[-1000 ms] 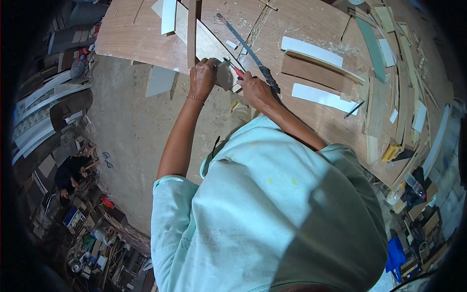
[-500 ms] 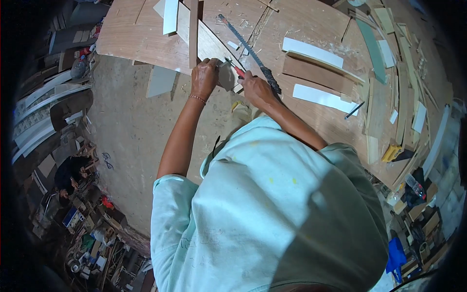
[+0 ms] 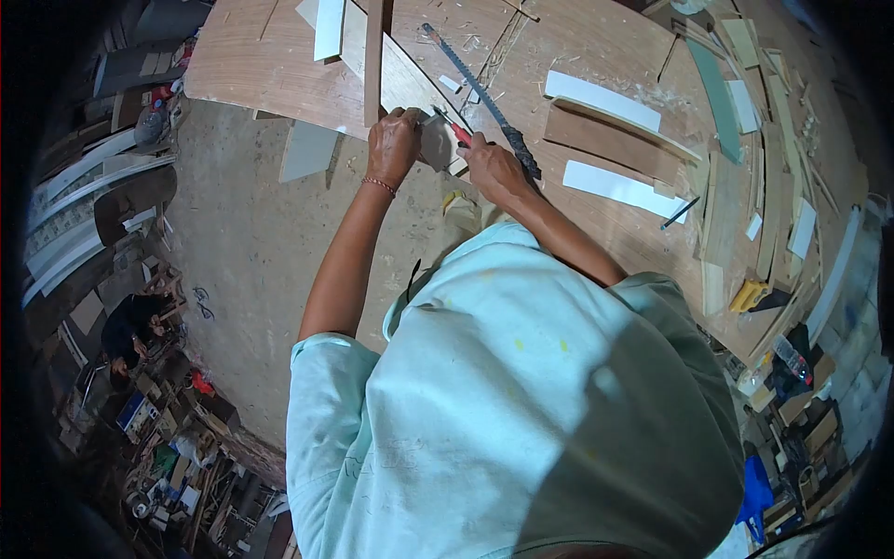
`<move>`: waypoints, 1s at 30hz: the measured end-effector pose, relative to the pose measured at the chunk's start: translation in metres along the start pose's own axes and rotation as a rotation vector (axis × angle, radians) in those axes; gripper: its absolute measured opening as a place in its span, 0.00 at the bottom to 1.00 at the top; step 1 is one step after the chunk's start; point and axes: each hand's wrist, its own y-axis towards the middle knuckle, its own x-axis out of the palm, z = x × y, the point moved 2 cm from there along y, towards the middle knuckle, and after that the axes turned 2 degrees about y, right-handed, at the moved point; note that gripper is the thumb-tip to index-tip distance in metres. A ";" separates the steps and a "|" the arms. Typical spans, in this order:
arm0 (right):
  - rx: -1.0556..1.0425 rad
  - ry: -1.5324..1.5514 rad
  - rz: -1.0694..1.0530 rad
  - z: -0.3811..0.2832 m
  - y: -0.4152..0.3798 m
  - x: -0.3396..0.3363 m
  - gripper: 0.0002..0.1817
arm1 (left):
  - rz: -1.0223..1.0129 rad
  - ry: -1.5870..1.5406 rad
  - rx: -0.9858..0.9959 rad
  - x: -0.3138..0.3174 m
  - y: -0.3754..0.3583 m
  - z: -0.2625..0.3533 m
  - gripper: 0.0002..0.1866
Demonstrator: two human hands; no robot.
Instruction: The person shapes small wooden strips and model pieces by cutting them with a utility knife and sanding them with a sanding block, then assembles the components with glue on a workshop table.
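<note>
My left hand (image 3: 395, 149) is closed at the table's near edge, its fingers pressed around the near end of a narrow brown wood strip (image 3: 373, 70). My right hand (image 3: 496, 169) grips a red-handled tool (image 3: 461, 133), whose thin tip points up and left towards my left fingers. Under the tip lies a pale wood board (image 3: 410, 84), set at a slant. Just right of the tool is a long dark saw blade (image 3: 475, 88) with a black wrapped handle (image 3: 521, 154). What exactly my left fingertips pinch is partly hidden.
On the wooden table (image 3: 251, 65) lie white strips (image 3: 603, 101), a brown board (image 3: 605, 143), a dark pen-like tool (image 3: 679, 213), a green strip (image 3: 714, 98) and a yellow-handled saw (image 3: 750, 295). Another person (image 3: 130, 331) crouches at the far left, beside clutter on the floor.
Both hands stay at nearly the same place, with the red-handled tool still in the right one. The table and its objects appear shifted very slightly in view.
</note>
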 end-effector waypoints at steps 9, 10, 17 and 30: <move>0.025 -0.013 0.011 0.003 0.002 0.007 0.17 | 0.018 -0.018 0.009 0.001 0.003 -0.002 0.04; 0.022 -0.013 0.012 0.003 0.005 0.009 0.17 | 0.013 -0.003 0.007 -0.001 0.002 -0.001 0.04; 0.061 -0.001 0.013 -0.004 -0.020 -0.003 0.17 | 0.022 0.014 -0.020 -0.001 0.002 0.002 0.04; 0.066 0.009 0.025 -0.009 -0.007 0.005 0.17 | -0.002 0.023 -0.012 0.004 0.002 -0.002 0.04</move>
